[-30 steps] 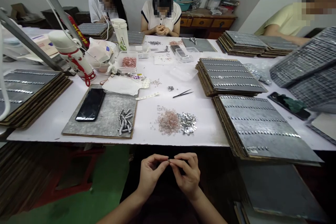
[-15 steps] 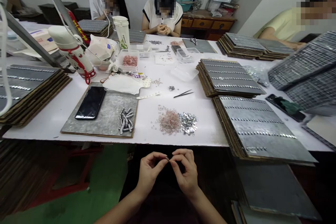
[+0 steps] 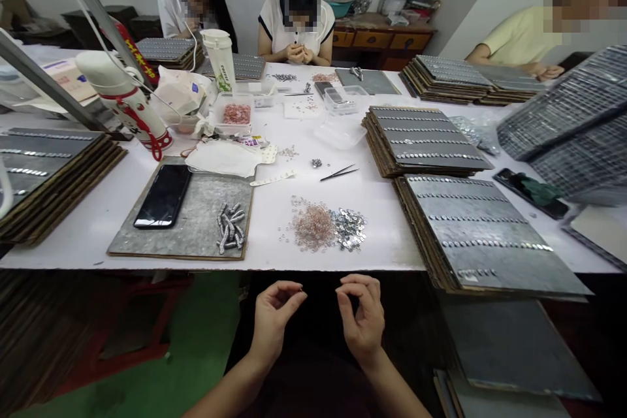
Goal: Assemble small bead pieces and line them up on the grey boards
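Below four long rows (image 3: 477, 219), a short row (image 3: 482, 272) is seemingly being left unfinished, a tiny piece (image 3: 302, 289) apparently being pinched by the left hand (image 3: 271, 323), the right hand (image 3: 365, 323) being held unclenched.

In front of the pink pile (image 3: 313, 225), a bare strip of tabletop (image 3: 386, 235) is offering an open approach. To the pile's right, silver discs (image 3: 349, 230) are touching it; farther right, an open lane is ending at a board stack (image 3: 482, 225). Left of the pile, a gap is running up to a grey board (image 3: 196, 235) bearing metal pieces (image 3: 230, 228). Behind the pile, tweezers (image 3: 337, 174) are lying across the way.
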The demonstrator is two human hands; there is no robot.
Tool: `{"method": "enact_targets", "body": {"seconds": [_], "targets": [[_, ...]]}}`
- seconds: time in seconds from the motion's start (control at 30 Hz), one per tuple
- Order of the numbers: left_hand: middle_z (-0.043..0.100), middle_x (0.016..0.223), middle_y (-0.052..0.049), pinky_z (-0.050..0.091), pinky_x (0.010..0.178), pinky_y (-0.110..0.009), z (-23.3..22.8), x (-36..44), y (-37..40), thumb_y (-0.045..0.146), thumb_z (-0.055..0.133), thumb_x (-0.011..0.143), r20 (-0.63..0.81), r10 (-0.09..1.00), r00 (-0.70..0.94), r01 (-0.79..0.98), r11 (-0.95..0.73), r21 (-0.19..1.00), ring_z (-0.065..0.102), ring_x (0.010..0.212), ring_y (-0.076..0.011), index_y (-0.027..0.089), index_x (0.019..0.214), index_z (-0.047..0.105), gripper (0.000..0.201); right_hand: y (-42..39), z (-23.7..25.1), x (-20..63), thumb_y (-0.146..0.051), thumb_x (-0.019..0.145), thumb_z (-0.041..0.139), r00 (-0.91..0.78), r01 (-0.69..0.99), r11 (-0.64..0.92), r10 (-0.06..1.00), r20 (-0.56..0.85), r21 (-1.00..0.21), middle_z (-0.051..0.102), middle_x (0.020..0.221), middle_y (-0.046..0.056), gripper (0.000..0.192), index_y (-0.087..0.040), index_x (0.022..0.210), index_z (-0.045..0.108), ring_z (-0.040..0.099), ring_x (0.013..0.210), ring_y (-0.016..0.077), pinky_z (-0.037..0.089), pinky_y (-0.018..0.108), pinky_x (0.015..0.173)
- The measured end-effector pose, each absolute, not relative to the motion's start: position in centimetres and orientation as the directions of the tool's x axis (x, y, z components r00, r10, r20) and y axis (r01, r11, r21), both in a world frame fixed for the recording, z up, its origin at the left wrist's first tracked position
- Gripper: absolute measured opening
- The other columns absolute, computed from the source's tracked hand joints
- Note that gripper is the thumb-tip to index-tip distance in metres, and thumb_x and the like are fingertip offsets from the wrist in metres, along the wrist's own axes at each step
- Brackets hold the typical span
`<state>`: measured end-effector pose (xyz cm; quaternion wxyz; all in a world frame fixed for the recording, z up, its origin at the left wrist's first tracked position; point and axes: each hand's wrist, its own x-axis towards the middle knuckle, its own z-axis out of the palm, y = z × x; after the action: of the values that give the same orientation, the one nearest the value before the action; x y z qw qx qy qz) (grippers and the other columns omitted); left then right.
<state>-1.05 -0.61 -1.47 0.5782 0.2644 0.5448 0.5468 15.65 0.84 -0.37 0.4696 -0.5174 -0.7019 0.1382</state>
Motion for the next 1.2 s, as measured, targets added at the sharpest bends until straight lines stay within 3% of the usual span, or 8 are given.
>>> {"method": "enact_targets", "body": {"seconds": [0.13,0.23,0.37,0.5,0.73,0.87,1.2], "targets": [[0.071,0.074,-0.002,0.050,0.070,-0.021,-1.5,-0.8,-0.4,0.026,0.083,0.065,-0.405,0.905,-0.132,-0.435,0.314,0.844,0.063,0.071,-0.0127,0.017,0.081,0.074,0.020,0.9,-0.2,15.4,-0.032,0.088,0.060,-0.226,0.655,0.559,0.787,0.574,-0.509,0.056,0.104,0.007,0.027,-0.023,0.113,0.061,0.050,0.096,0.0209,0.044,0.037,0.082],[0.071,0.076,-0.002,0.050,0.072,-0.022,-1.4,-0.8,-0.5,0.026,0.083,0.065,-0.409,0.905,-0.114,-0.449,0.321,0.834,0.063,0.073,-0.0132,0.017,0.081,0.074,0.020,1.0,-0.2,14.9,-0.026,0.086,0.064,-0.282,0.674,0.590,0.761,0.584,-0.445,0.058,0.103,0.005,0.026,-0.027,0.112,0.064,0.049,0.096,0.0199,0.043,0.035,0.083],[0.071,0.075,-0.002,0.049,0.070,-0.022,-1.2,-0.7,-0.6,0.025,0.084,0.064,-0.421,0.901,-0.107,-0.464,0.329,0.823,0.062,0.072,-0.0131,0.017,0.080,0.075,0.020,1.1,-0.3,14.8,-0.015,0.085,0.064,-0.251,0.652,0.592,0.758,0.602,-0.473,0.059,0.097,0.003,0.014,-0.027,0.092,0.067,0.048,0.092,0.0186,0.043,0.034,0.080],[0.072,0.075,-0.003,0.049,0.071,-0.023,-0.8,-0.5,-0.4,0.025,0.085,0.062,-0.441,0.892,-0.095,-0.477,0.348,0.807,0.063,0.072,-0.0138,0.017,0.079,0.075,0.021,1.1,-0.5,15.0,-0.013,0.084,0.061,-0.232,0.616,0.551,0.810,0.539,-0.563,0.058,0.097,0.004,0.011,-0.024,0.085,0.064,0.049,0.093,0.0192,0.043,0.035,0.079],[0.071,0.069,-0.003,0.048,0.072,-0.022,-0.3,-0.1,-0.1,0.030,0.081,0.068,-0.447,0.894,-0.022,-0.512,0.374,0.773,0.062,0.069,-0.0124,0.015,0.081,0.076,0.019,1.1,-0.7,15.2,-0.013,0.084,0.058,-0.206,0.596,0.499,0.852,0.481,-0.629,0.057,0.096,0.004,0.011,-0.024,0.084,0.061,0.049,0.093,0.0192,0.042,0.035,0.079],[0.071,0.071,-0.002,0.047,0.071,-0.020,-0.4,-0.1,-0.1,0.027,0.084,0.064,-0.462,0.887,0.006,-0.520,0.397,0.756,0.061,0.069,-0.0110,0.016,0.081,0.076,0.022,1.3,-0.8,15.2,-0.014,0.084,0.059,-0.202,0.593,0.500,0.851,0.485,-0.631,0.057,0.095,0.004,0.010,-0.024,0.084,0.061,0.049,0.093,0.0191,0.043,0.035,0.079],[0.069,0.074,-0.001,0.046,0.071,-0.020,-1.1,0.0,-0.2,0.023,0.085,0.063,-0.450,0.892,-0.041,-0.491,0.375,0.787,0.059,0.072,-0.0107,0.018,0.081,0.075,0.021,1.2,-1.1,15.2,-0.013,0.083,0.060,-0.205,0.595,0.511,0.843,0.497,-0.620,0.058,0.094,0.004,0.011,-0.023,0.084,0.062,0.050,0.092,0.0189,0.043,0.035,0.079]]}}
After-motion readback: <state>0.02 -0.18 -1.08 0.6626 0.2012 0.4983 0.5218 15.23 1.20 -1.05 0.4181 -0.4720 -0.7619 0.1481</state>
